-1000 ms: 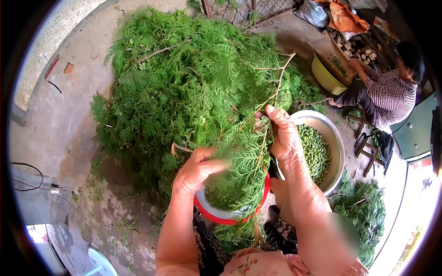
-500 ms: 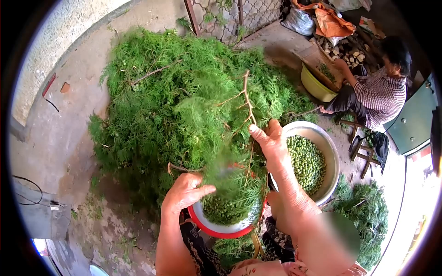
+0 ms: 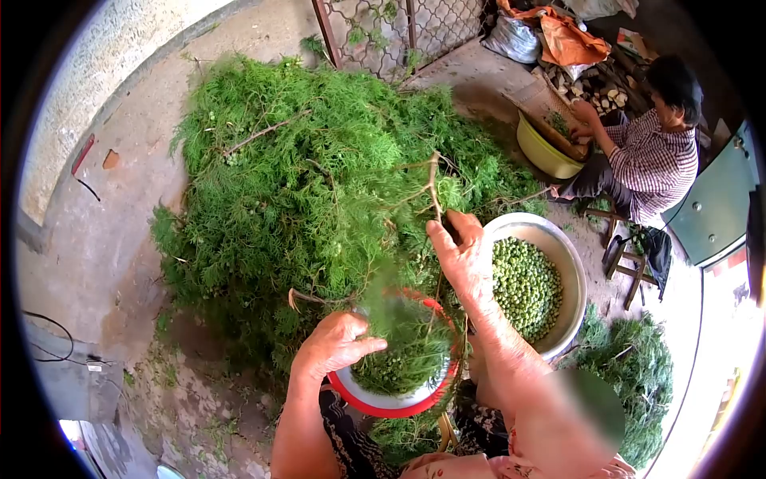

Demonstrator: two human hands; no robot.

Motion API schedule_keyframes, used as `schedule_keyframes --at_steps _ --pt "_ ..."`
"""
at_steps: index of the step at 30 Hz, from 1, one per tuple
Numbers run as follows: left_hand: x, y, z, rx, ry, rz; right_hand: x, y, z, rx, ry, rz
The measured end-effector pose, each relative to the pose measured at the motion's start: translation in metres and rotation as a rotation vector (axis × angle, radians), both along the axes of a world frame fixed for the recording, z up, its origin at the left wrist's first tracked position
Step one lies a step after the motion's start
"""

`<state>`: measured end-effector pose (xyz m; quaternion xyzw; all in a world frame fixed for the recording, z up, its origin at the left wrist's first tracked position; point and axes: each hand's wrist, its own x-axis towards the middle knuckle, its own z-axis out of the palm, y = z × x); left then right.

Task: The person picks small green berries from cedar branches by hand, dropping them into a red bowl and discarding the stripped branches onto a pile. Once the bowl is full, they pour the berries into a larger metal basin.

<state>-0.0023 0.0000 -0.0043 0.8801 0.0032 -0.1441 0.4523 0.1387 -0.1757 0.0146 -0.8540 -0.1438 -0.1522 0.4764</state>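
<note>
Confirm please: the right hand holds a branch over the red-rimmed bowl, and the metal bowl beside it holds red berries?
No. The head view shows green berries in the metal bowl, not red. The right hand does hold a branch over the red-rimmed bowl.

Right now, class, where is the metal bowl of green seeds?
In the head view the metal bowl sits on the ground right of centre, just right of the right hand holding a branch, with the red-rimmed bowl to its lower left.

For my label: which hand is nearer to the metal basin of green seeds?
Right. The right hand, holding a branch, is beside the metal basin; the left hand is farther, at the red-rimmed bowl.
</note>
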Motion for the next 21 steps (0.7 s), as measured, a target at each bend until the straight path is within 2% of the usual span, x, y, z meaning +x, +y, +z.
schedule_keyframes --at_steps 1,3,4,5,10,13,15,16,19,21 --pt "0.001 0.0 -0.002 0.005 -0.006 -0.003 0.002 -0.003 -0.004 -0.023 -0.062 -0.007" --pt "0.001 0.0 -0.005 -0.015 -0.008 -0.005 0.004 -0.008 -0.003 0.361 0.453 0.055" --pt "0.002 0.001 -0.006 -0.038 -0.004 -0.004 0.002 -0.007 0.013 0.49 0.63 0.023" --pt "0.003 0.001 -0.006 -0.06 -0.002 -0.003 0.001 -0.008 0.006 0.66 0.689 -0.034" --pt "0.003 0.007 0.007 -0.21 -0.036 0.135 0.0 -0.009 0.007 1.125 0.705 0.307" --pt "0.004 0.018 -0.004 -0.183 -0.119 0.225 0.005 -0.007 0.006 1.25 0.92 0.269" --pt "0.005 0.023 -0.005 -0.202 -0.21 0.252 0.0 -0.002 0.01 1.214 0.955 0.254" --pt "0.007 0.019 0.006 -0.156 -0.099 0.347 -0.002 -0.001 0.011 1.195 0.972 0.274" --pt "0.007 0.02 -0.007 -0.134 -0.333 0.464 -0.002 0.0 0.004 1.236 1.068 0.311" --pt "0.01 0.016 -0.001 -0.128 -0.344 0.627 -0.002 0.002 -0.002 1.275 1.052 0.311"
